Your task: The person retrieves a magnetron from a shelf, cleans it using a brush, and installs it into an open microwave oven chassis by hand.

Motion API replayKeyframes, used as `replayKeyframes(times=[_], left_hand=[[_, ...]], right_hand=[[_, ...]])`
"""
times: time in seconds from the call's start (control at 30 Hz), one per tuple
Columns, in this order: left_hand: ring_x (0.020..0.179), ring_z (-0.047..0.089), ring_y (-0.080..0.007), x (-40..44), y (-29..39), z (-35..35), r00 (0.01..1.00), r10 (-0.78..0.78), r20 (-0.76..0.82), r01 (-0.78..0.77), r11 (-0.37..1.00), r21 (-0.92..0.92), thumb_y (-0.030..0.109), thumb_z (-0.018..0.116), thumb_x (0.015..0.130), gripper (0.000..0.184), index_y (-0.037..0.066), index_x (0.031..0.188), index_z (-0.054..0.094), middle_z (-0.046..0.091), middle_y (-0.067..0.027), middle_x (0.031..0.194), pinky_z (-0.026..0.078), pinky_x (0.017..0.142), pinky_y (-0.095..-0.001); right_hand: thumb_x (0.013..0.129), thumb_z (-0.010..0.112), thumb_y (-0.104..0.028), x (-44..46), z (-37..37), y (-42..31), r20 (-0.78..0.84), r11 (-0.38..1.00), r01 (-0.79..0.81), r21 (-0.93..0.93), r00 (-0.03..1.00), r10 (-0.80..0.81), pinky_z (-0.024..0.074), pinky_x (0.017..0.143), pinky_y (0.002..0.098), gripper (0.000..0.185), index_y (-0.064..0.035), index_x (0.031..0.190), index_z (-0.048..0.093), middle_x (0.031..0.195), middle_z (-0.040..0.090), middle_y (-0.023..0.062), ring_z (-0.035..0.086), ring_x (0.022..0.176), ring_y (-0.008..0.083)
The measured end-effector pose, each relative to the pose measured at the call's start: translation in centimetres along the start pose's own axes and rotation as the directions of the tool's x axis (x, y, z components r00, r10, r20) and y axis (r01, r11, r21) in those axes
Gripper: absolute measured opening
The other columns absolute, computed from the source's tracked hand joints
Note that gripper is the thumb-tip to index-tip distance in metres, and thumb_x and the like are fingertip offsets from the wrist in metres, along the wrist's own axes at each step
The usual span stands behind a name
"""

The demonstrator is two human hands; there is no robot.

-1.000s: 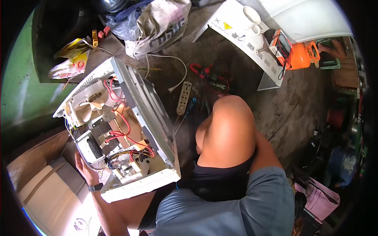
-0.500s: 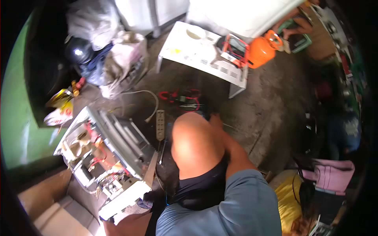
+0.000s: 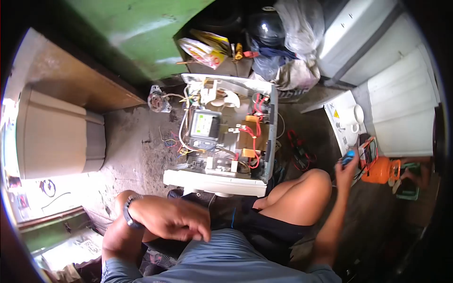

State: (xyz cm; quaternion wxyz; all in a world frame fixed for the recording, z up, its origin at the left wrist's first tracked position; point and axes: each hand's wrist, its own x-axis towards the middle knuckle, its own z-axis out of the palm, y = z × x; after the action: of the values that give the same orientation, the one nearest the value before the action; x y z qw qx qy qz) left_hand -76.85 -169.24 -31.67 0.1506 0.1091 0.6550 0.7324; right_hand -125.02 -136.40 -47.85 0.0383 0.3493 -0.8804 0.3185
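An opened appliance [image 3: 214,179] lies on the floor before my legs, its inside showing red wires [image 3: 255,137], a metal box with a label [image 3: 205,125] and a white fan part [image 3: 225,99]. My left hand [image 3: 177,219], with a watch on the wrist, hangs above my lap in front of the appliance, fingers loosely bent and apart, nothing in them. Out to the right, my right hand [image 3: 346,170] is closed on a blue object [image 3: 348,157], near the white metal panel [image 3: 340,123].
A round motor-like part [image 3: 159,100] lies left of the appliance. Red-and-black test leads [image 3: 299,151] lie to its right. A mug [image 3: 351,115] stands on the white panel, beside an orange canister [image 3: 378,170]. Bags [image 3: 297,75] are piled at the back.
The view has swung left. The appliance now sits central and faces upward. My left hand has come over my lap, and my right hand has risen from the floor with the blue object.
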Motion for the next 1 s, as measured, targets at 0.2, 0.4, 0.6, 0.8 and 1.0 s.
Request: replayKeyframes(times=[0.2, 0.4, 0.6, 0.8, 1.0], left_hand=[[0.096, 0.070, -0.0269, 0.6, 0.5, -6.0, 0.599, 0.406, -0.690, 0.287, 0.696, 0.658, 0.001, 0.069, 0.096, 0.013, 0.001, 0.109, 0.070, 0.070, -0.0117, 0.098, 0.056, 0.086, -0.0375], [0.105, 0.068, -0.0183, 0.3, -4.1, -4.6, 0.502, 0.321, -0.803, 0.189, 0.865, 0.464, 0.007, 0.065, 0.104, 0.009, 0.001, 0.111, 0.067, 0.071, -0.0089, 0.111, 0.054, 0.096, -0.0359], [0.098, 0.065, -0.0168, 3.8, -2.0, 1.9, 0.552, 0.284, -0.784, -0.330, 0.938, 0.107, 0.018, 0.045, 0.115, 0.020, 0.003, 0.128, 0.050, 0.065, -0.0104, 0.113, 0.052, 0.092, -0.0311], [0.058, 0.037, -0.0028, 3.9, -3.9, 4.0, 0.420, 0.208, -0.883, -0.225, 0.967, 0.121, 0.023, 0.042, 0.116, 0.021, 0.007, 0.127, 0.048, 0.044, 0.0043, 0.072, 0.033, 0.053, -0.0203], [0.063, 0.034, -0.0005, 1.5, -5.1, 1.7, 0.449, 0.244, -0.860, -0.311, 0.944, 0.106, 0.017, 0.046, 0.115, 0.016, 0.007, 0.126, 0.051, 0.044, 0.0065, 0.080, 0.025, 0.053, -0.0192]], right_hand=[[0.097, 0.060, -0.011, 7.3, -9.4, -22.6, -0.237, 0.661, 0.380, 0.647, 0.924, -0.299, 0.0457, 0.096, 0.0425, 0.073, 0.0004, 0.160, 0.026, 0.113, 0.055, 0.0160, 0.052, 0.103, 0.0250], [0.089, 0.066, -0.009, 5.0, -5.6, -38.5, -0.133, 0.323, 0.308, 0.895, 0.875, -0.466, 0.0514, 0.089, 0.0406, 0.081, 0.0034, 0.157, 0.025, 0.103, 0.059, 0.0160, 0.059, 0.090, 0.0247], [0.087, 0.071, 0.006, -1.7, -0.7, -42.1, 0.041, 0.413, 0.140, 0.900, 0.915, -0.401, 0.0597, 0.089, 0.0411, 0.081, -0.0001, 0.156, 0.028, 0.109, 0.066, 0.0172, 0.070, 0.092, 0.0249], [0.097, 0.071, -0.001, -3.2, -5.6, -33.4, 0.286, 0.799, 0.192, 0.570, 0.865, -0.412, 0.0588, 0.086, 0.0316, 0.056, 0.0018, 0.144, 0.041, 0.111, 0.070, 0.0143, 0.072, 0.095, 0.0187], [0.097, 0.061, -0.024, -18.2, -11.9, -12.8, 0.761, 0.589, 0.501, -0.634, 0.265, 0.593, 0.0595, 0.082, 0.0515, 0.025, -0.0067, 0.110, 0.073, 0.103, 0.078, 0.0133, 0.076, 0.098, 0.0348]])
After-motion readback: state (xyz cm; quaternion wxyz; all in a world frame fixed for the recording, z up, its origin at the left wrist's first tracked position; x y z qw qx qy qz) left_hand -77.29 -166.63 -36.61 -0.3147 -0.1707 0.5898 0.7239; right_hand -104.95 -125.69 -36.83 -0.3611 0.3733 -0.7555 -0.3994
